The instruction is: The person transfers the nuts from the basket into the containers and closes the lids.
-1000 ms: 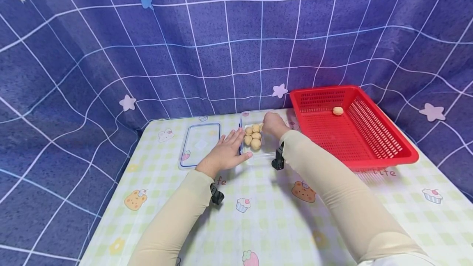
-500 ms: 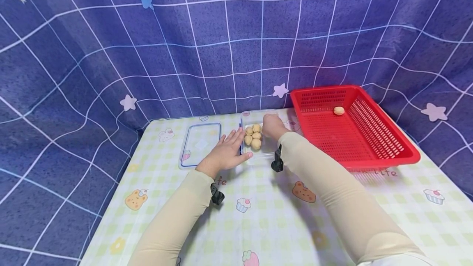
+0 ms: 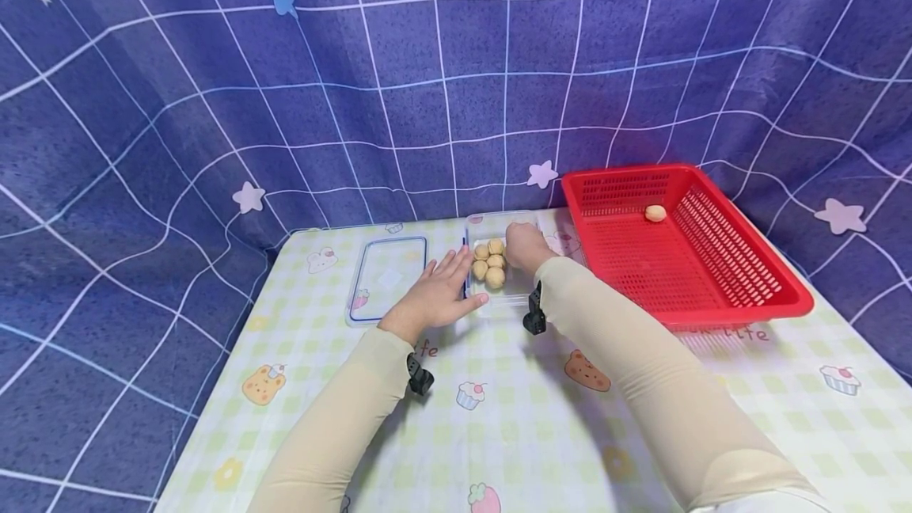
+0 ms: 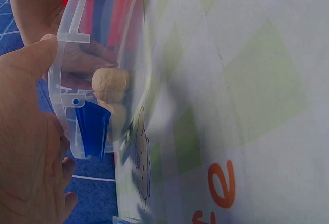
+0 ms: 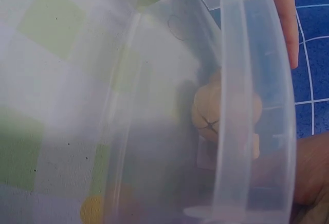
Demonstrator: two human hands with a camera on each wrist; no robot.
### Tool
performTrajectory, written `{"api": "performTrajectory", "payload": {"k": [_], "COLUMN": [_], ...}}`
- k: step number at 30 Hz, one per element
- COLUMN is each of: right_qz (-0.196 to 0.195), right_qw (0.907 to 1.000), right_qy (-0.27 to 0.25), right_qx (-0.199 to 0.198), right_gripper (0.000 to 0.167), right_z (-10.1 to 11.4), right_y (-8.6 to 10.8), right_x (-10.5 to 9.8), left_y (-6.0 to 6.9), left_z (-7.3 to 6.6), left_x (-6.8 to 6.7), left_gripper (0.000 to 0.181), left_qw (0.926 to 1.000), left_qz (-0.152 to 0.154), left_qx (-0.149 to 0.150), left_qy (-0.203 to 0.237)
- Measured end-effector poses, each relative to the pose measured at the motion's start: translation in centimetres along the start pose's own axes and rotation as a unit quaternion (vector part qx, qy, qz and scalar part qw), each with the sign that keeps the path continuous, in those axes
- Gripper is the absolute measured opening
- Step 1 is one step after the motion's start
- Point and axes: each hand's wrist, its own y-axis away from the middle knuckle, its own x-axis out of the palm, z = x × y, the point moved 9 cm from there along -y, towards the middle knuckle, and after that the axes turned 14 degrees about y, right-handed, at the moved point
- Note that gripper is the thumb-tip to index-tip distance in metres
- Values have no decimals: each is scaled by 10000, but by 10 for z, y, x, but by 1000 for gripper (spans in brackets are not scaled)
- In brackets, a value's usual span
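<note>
A clear plastic box (image 3: 523,290) with a blue latch (image 4: 92,130) stands at the back of the table. Several walnuts (image 3: 495,278) lie together along its left side; in the right wrist view one cracked walnut (image 5: 208,113) shows through the plastic. My left hand (image 3: 436,297) rests along the box's left side, fingers spread and straight, thumb by the front corner. Inside the box, my right hand (image 3: 526,247) has curled fingers beside the row and pinches a walnut at its fingertips, which are mostly hidden by the hand.
To the right stands a red plastic basket (image 3: 744,313) with one walnut (image 3: 655,214) at its back. A clear lid with a blue seal (image 3: 388,279) lies left of the box. The patterned tablecloth (image 3: 399,450) spreads in front; a blue curtain (image 3: 456,101) hangs behind.
My right hand has sunk very slightly within the box. The left hand keeps its place, and the walnuts lie as before; the whole view has drifted a little.
</note>
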Motion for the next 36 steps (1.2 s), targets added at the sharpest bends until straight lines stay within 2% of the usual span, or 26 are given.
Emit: {"api": "performTrajectory", "payload": {"k": [5,10,15,18,20,22,23,25,26,30,33,36], "right_qz": [-8,129,231,-11,-218,-495,-622,-929,-1115,-1754,-2031,-2171], "right_qw": [10000,9995,9960,9885,9731,9493,9345,9078,8983,8745,8598,8511], "right_qy": [15,-298,-866,-1499,-2254,-3030,-3420,-3984,-4142,-4447,-4644,-4762], "right_qx": [7,-38,-19,-191,-416,-669,-773,-920,-955,-822,-617,-427], "right_gripper": [23,28,47,56,57,55,54,51,49,44,43,44], "right_z": [0,-3,-15,-24,-31,-40,-46,-61,-69,-108,-135,-161], "right_y": [0,5,8,7,8,11,12,15,16,16,13,12], "right_x": [0,-7,-34,-57,-72,-87,-93,-103,-107,-115,-116,-109], "left_y": [-1,0,0,0,1,1,1,2,2,3,3,2], "left_z": [1,0,0,0,-1,-1,-1,-3,-4,-5,-3,-2], "left_x": [0,0,-1,-2,-2,-1,-1,-1,-1,-2,-3,-1], "left_gripper": [93,93,93,93,92,92,92,92,92,91,90,90], "left_qw": [10000,10000,10000,10000,10000,9999,9999,9999,9999,9998,9998,9999], "left_qz": [9,-20,-25,-25,-9,10,22,24,32,45,25,4], "left_qx": [-4,35,37,30,17,4,-5,-8,-13,-38,-83,-87], "left_qy": [10,33,56,80,91,106,120,137,150,179,151,76]}}
